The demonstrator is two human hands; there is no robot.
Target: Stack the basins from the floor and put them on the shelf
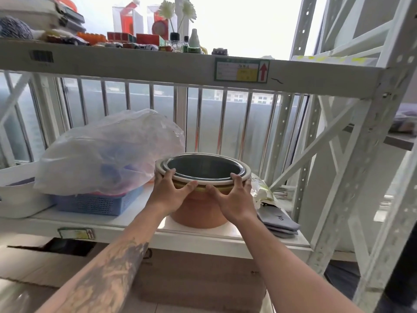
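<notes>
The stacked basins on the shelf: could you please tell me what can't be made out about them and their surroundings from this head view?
- How many basins are nested in the stack: the left hand and right hand cover the rims.
- Contents of the plastic bag: the film is cloudy.
- Label on the upper shelf beam: text too small and blurred.
- White tub: cut off by the left edge.

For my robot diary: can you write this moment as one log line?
step: shelving | stacked basins on shelf | left hand grip: rim | right hand grip: rim

Home balcony storage: railing (198, 114), cluttered shelf (135, 64)
</notes>
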